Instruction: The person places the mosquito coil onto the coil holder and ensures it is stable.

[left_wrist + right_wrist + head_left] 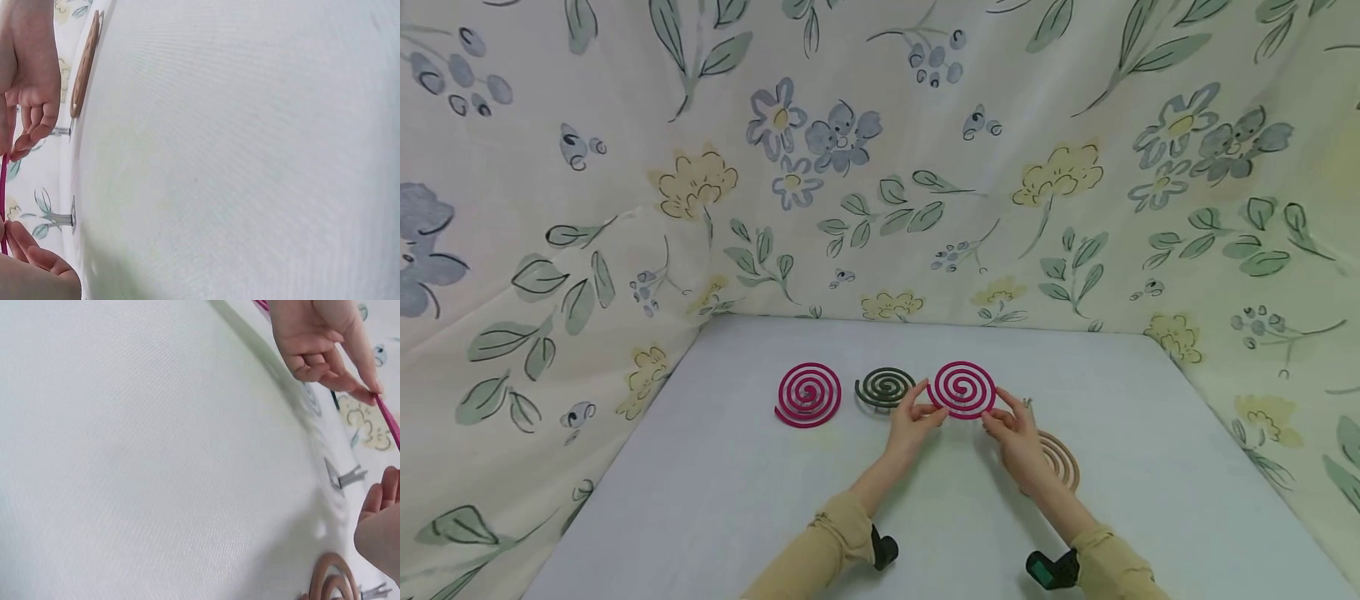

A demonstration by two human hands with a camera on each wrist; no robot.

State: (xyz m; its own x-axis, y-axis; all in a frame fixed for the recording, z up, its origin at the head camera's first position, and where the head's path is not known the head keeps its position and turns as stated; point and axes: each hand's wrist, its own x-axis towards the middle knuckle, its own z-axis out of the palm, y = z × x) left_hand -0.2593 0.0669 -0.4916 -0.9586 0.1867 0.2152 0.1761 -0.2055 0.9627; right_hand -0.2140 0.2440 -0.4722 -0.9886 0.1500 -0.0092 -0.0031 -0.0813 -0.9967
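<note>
A bright pink mosquito coil (961,388) is held up between both hands. My left hand (913,423) pinches its left edge, and my right hand (1018,435) grips the right edge between thumb and finger. In the right wrist view the coil (389,420) is seen nearly edge-on, above a small metal stand (344,476). To the left, a dark green coil (887,387) sits on a stand, partly covered by my left fingers. A second pink coil (808,393) stands farther left. Behind my right wrist, a tan coil (1069,460) is partly hidden.
Another small metal stand (1028,407) shows just beyond my right hand. All of this is on a white table (715,483). Floral cloth (895,208) hangs behind the table and at its sides.
</note>
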